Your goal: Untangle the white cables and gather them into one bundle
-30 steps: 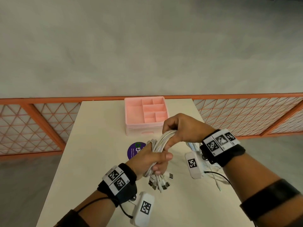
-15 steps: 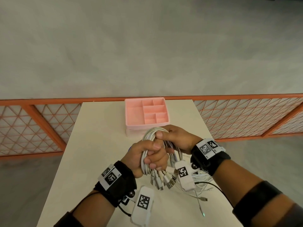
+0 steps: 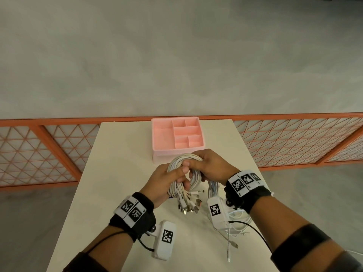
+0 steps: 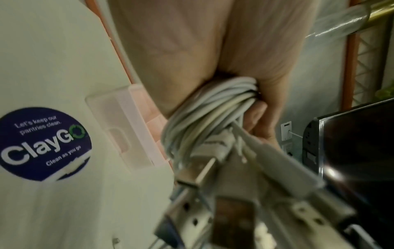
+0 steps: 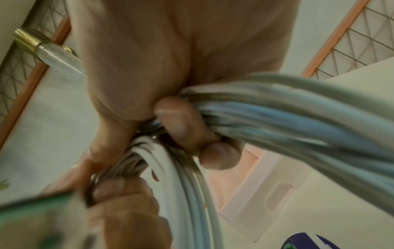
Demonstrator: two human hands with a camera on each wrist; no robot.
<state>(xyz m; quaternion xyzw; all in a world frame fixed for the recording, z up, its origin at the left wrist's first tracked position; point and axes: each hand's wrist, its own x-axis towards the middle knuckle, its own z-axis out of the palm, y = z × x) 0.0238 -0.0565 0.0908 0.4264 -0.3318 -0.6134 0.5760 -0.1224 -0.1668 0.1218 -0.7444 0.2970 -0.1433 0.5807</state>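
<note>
The fingers of the left hand (image 3: 165, 179) are curled tight around a thick bunch of white cables (image 3: 183, 169), near the end where the plugs are. The thumb lies over the top of the bunch. The fingers of the right hand (image 3: 210, 165) are also curled around the same white cables, gripping the round loop at the top. The two hands touch each other in the middle.

The cables are held up in the air, just above the pale cream table (image 3: 117, 173). Below the left hand, the silver and white plug ends (image 3: 189, 204) hang down in a loose bunch. From the left wrist view, the plugs stick out close to the camera and look blurry.

More thin white cable (image 3: 235, 222) lies on the table under the right wrist, with one plug end trailing toward the near edge.

Just behind the hands sits a pink plastic tray with small boxes inside (image 3: 177, 138). A round dark blue sticker (image 4: 42, 144) with white words on it is stuck to the table near the tray.

Each wrist wears a black band with black and white square marks.

Behind the table runs an orange metal fence (image 3: 59, 146).
</note>
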